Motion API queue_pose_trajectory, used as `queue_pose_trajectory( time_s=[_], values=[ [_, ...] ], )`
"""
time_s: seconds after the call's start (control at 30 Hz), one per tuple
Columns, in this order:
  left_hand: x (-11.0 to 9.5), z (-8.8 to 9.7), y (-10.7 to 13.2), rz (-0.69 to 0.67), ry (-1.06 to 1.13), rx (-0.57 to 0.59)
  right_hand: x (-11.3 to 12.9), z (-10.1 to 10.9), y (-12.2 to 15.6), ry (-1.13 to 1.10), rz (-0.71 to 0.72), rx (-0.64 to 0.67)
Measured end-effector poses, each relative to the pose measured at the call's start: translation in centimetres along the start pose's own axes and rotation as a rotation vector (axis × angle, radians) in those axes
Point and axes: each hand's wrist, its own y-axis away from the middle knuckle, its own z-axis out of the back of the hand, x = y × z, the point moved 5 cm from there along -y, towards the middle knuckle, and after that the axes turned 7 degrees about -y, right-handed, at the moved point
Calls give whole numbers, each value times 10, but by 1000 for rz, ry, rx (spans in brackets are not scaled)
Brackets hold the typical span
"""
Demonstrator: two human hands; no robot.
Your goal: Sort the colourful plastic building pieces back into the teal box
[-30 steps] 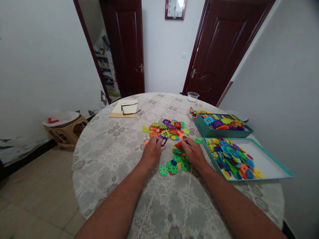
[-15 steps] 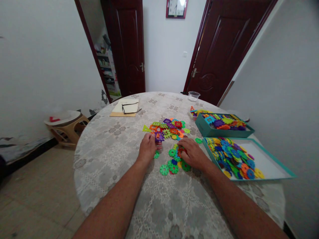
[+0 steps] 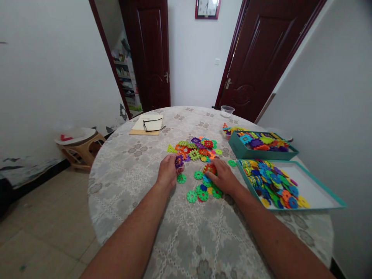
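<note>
My left hand [image 3: 167, 171] is closed on a purple square plastic building piece [image 3: 179, 161], pinched between thumb and fingers just in front of the mixed pile. Below it on the tablecloth lies a green notched disc [image 3: 181, 178]. My right hand [image 3: 223, 176] has its fingers curled over a red plastic building piece [image 3: 209, 168], its fingertips partly covering it. Several green notched discs [image 3: 192, 196] lie below this hand, with a few blue and yellow ones among them. Beyond both hands spreads the pile of coloured building pieces [image 3: 194, 155].
To the right stand a teal box [image 3: 261, 155] of pieces and its shallow lid [image 3: 316, 184] heaped with discs. A clear plastic bowl [image 3: 227, 111] sits at the far edge. Glasses [image 3: 153, 125] rest on a notebook [image 3: 139, 128] at the back left.
My left hand has drawn the purple piece slightly left and down, turning it. The red piece under my right fingers has shifted a little away from me. The view has tilted slightly.
</note>
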Motion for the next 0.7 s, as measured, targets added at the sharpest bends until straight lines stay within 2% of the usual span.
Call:
queue_pose_trajectory(
  time_s=[0.23, 0.33, 0.43, 0.57, 0.7],
  values=[
    [3, -7, 6, -43, -161, 83, 6, 18, -2, -155, -110, -101],
    [2, -8, 8, -102, -324, 88, 7, 11, -2, -109, -72, -15],
    [3, -12, 11, -155, -489, 153, 8, 3, -3, -59, -90, 83],
    [5, -21, 18, -196, -584, 287, 10, 2, -5, -13, -144, 176],
    [7, -22, 18, -195, -620, 299, 17, 6, -3, 42, -159, 215]
  ],
)
